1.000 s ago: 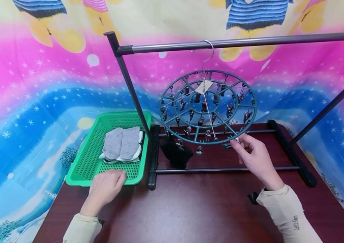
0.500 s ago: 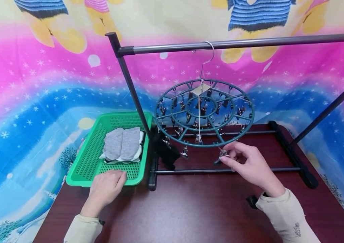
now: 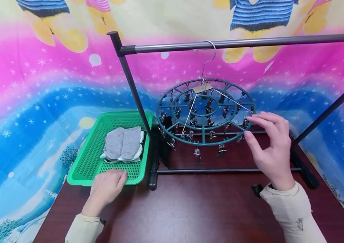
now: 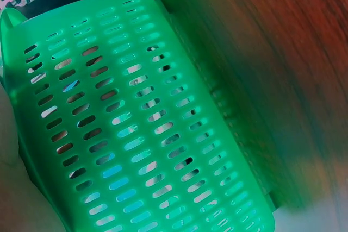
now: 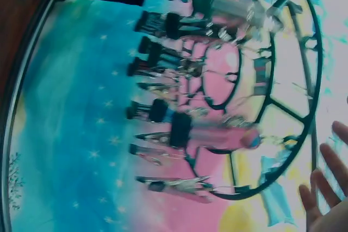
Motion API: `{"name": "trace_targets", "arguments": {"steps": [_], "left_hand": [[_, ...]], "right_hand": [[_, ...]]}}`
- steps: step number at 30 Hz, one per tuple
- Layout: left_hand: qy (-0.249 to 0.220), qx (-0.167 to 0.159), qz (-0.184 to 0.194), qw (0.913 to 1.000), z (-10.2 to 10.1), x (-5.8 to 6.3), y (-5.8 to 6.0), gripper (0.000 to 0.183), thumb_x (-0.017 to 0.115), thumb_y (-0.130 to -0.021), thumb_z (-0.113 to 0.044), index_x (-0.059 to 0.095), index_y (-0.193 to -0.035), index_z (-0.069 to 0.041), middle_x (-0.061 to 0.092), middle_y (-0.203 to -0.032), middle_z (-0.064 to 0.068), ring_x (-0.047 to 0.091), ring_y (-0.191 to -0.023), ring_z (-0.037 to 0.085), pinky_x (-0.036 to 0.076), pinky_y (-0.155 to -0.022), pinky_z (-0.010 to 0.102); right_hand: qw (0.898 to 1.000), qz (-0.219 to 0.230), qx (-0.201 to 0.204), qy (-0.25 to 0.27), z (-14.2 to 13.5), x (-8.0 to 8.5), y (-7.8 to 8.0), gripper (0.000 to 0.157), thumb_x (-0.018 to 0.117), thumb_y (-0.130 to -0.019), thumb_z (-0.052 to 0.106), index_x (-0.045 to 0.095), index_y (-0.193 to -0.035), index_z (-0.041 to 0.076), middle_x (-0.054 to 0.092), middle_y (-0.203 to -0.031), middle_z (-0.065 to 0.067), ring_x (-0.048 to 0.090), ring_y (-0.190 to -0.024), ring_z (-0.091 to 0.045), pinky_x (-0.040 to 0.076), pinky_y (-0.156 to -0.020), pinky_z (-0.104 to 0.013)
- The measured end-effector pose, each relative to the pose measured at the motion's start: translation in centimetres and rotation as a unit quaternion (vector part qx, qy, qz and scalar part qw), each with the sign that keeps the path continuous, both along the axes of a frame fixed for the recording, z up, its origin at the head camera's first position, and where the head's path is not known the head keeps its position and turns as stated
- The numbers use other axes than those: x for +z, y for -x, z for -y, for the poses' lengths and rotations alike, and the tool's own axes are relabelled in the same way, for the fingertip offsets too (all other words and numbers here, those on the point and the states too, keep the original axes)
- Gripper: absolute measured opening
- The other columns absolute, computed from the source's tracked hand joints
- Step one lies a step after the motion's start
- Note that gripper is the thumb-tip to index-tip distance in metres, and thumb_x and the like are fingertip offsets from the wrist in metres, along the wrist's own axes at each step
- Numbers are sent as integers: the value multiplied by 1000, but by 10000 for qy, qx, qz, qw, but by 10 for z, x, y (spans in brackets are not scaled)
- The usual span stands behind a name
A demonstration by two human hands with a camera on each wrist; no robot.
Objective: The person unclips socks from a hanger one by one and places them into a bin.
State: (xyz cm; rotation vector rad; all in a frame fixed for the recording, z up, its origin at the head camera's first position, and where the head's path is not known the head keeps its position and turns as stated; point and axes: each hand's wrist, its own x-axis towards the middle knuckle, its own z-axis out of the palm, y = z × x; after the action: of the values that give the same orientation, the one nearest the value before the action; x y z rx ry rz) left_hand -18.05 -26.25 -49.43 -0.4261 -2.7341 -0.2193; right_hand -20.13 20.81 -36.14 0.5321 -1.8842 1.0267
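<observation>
A round dark-green clip hanger [image 3: 203,145] hangs by its wire hook from a rack bar, with many metal clips dangling. My right hand [image 3: 272,145] is raised at the hanger's right edge, thumb and fingers spread and holding nothing. In the right wrist view, its fingers [image 5: 329,175] show apart beside the ring. A black cloth piece [image 3: 166,130] hangs at the hanger's left side, partly behind the rack post. My left hand [image 3: 108,187] holds the near rim of the green basket [image 3: 80,168], its fingertips hidden. Folded grey and white cloth pieces [image 3: 122,143] lie inside.
The dark metal rack [image 3: 132,87] stands on a reddish-brown table [image 3: 190,209]; its lower crossbar [image 3: 202,171] runs low across the front. A printed backdrop [image 3: 38,84] rises behind. A small black object [image 3: 257,190] shows by the right cuff.
The hanger has turned, and the black cloth has swung from front left toward the back left. My right hand has let go of a clip and moved right and up. The left hand stays put.
</observation>
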Motion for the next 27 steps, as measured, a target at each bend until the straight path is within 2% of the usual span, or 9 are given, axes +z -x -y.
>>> {"name": "trace_targets", "arguments": {"steps": [3,5,7,11,16,19,22,24,27], "left_hand": [[21,-21,-23,10000,-1,1,0,50,52,-103,-26,37,-56,-28,46,-61,-13,56,-61,10,33,-50,27],[30,-38,-31,10000,-1,2,1,50,52,-103,-26,36,-57,-28,40,-59,-14,51,-58,8,31,-49,26],[41,-43,-37,10000,-1,2,1,49,52,-104,-25,36,-57,-28,37,-59,-14,48,-57,7,30,-49,25],[35,-29,-22,10000,-1,3,2,49,53,-103,-26,36,-57,-28,37,-58,-13,48,-57,8,30,-49,26],[14,-25,-24,10000,-1,4,2,49,54,-103,-26,36,-57,-27,39,-58,-13,51,-57,10,32,-49,27],[10,-22,-33,10000,-1,4,1,49,54,-103,-26,36,-57,-27,39,-58,-12,51,-57,10,32,-49,27],[-7,-24,-74,10000,0,4,1,49,54,-103,-26,35,-57,-27,37,-57,-12,49,-55,9,30,-48,27],[-16,-33,-97,9999,0,3,1,50,55,-103,-26,35,-57,-27,36,-58,-13,48,-55,9,30,-48,26],[-16,-36,-72,10000,0,2,0,50,55,-103,-26,36,-57,-27,40,-58,-12,50,-56,10,31,-48,27]], "right_hand": [[9990,389,-94,-196,-1,-8,9,34,73,-96,18,72,-126,2,62,-135,-23,46,-141,-30,27,-120,-34],[9985,495,-78,-215,0,-14,13,33,73,-93,9,73,-126,3,63,-135,-21,47,-140,-31,28,-120,-33],[9986,480,-58,-230,2,-19,15,31,74,-92,5,74,-122,4,65,-131,-20,51,-135,-31,30,-117,-29],[9991,241,24,-347,12,-23,13,25,72,-96,17,77,-117,5,67,-120,-20,56,-120,-33,33,-109,-26],[9969,-293,357,-641,31,-23,3,42,64,-102,41,77,-117,4,66,-116,-23,60,-110,-35,38,-108,-20],[9932,-762,623,-615,41,-19,-3,46,65,-102,43,77,-113,0,66,-115,-25,63,-108,-34,44,-106,-19],[9908,-1160,649,-240,44,-10,-5,46,67,-101,40,76,-108,-5,66,-112,-29,65,-110,-33,46,-108,-24],[9914,-1208,512,14,39,-6,-2,47,67,-101,39,76,-108,-7,66,-112,-31,65,-114,-33,46,-110,-28],[9958,-879,227,88,24,-7,6,48,65,-102,40,75,-112,-6,67,-118,-30,62,-125,-30,42,-114,-33]]}}
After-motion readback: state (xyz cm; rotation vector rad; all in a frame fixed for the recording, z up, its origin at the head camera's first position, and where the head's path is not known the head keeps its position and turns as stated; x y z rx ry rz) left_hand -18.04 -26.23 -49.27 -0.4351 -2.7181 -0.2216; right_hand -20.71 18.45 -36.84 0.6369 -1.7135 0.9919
